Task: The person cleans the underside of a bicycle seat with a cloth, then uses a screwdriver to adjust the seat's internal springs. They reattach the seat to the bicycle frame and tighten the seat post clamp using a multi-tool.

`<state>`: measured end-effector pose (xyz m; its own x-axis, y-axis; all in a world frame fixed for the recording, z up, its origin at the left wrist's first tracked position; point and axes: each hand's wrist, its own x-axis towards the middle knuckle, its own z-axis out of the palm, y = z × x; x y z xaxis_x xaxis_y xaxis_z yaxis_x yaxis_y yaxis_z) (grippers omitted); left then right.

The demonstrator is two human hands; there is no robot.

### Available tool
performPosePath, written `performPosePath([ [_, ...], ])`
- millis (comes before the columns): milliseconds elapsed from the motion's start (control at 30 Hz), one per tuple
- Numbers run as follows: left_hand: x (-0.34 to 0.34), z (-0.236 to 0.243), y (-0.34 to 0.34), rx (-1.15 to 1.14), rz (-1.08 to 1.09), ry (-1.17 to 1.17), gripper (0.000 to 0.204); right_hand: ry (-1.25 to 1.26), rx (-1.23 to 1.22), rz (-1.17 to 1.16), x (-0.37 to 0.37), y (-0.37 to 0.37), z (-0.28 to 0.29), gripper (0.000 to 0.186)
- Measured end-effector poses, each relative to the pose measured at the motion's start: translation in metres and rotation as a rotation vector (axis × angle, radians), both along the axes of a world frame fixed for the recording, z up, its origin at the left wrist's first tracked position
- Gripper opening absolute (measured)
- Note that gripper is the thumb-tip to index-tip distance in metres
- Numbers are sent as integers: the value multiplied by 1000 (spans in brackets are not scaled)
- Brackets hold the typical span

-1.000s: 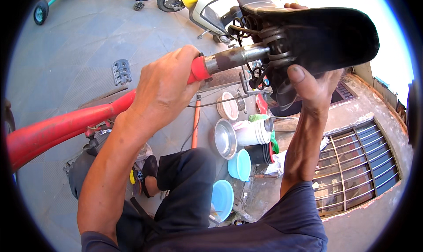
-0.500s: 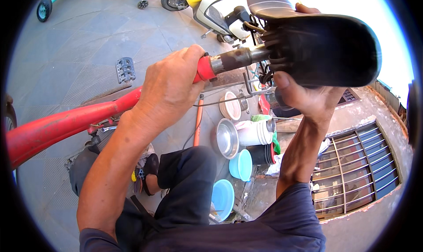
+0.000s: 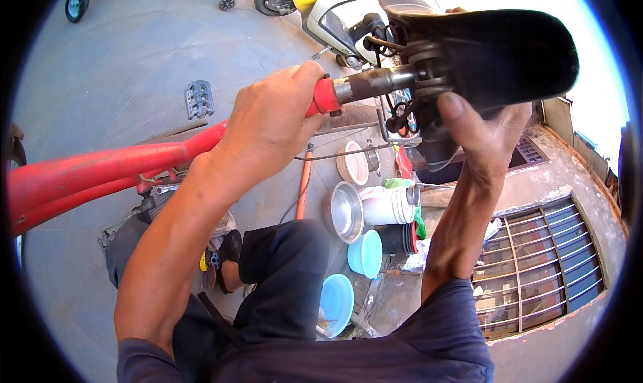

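My left hand (image 3: pixel 271 118) is wrapped round the red bicycle frame (image 3: pixel 100 170), just below the collar at the top of its seat tube. A worn metal seat post (image 3: pixel 375 83) sticks out of that collar toward the upper right. At its end sits a black bicycle saddle (image 3: pixel 506 58), with coil springs beneath it. My right hand (image 3: pixel 485 132) grips the saddle from its near edge, the thumb along the underside. Some fingertips show past the far edge; the rest are hidden behind the saddle.
A loose pedal (image 3: pixel 199 99) lies upper left. Beyond stands a yellow and white scooter (image 3: pixel 335 28). Below my hands are a metal bowl (image 3: pixel 346 212), blue basins (image 3: pixel 337 304), white buckets (image 3: pixel 392 207) and an orange-handled tool (image 3: pixel 305 182). A barred window (image 3: pixel 536 269) is at right.
The red frame's collar and the seat post have shifted a little right and up in view. The saddle has tilted slightly, showing its clamp and springs more clearly. Both hands keep their hold.
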<state>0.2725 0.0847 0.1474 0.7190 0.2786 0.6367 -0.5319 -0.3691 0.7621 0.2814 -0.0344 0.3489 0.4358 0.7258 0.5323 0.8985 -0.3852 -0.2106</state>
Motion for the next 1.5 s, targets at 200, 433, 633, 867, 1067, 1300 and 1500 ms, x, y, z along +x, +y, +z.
performPosePath([
  [200, -4, 1, -2, 14, 9, -1, 36, 89, 64, 97, 24, -17, 1, 89],
  [433, -3, 1, -1, 9, -7, 13, 36, 284, 164, 96, 38, -30, 3, 89],
  [633, 0, -2, -2, 24, 29, -55, 29, -123, -95, 94, 11, -9, -4, 90],
  [867, -1, 0, -2, 20, 18, -50, 33, 254, 105, 60, 28, -25, 2, 91],
  [1067, -1, 0, -2, 25, 35, -77, 32, 356, 267, 71, 37, -32, -6, 93],
  [1300, -3, 1, -2, 22, 38, -58, 30, 370, 275, 94, 37, -35, -7, 92],
  [1500, -1, 0, -2, 31, 49, -55, 29, 384, 204, 176, 47, -36, -3, 109],
])
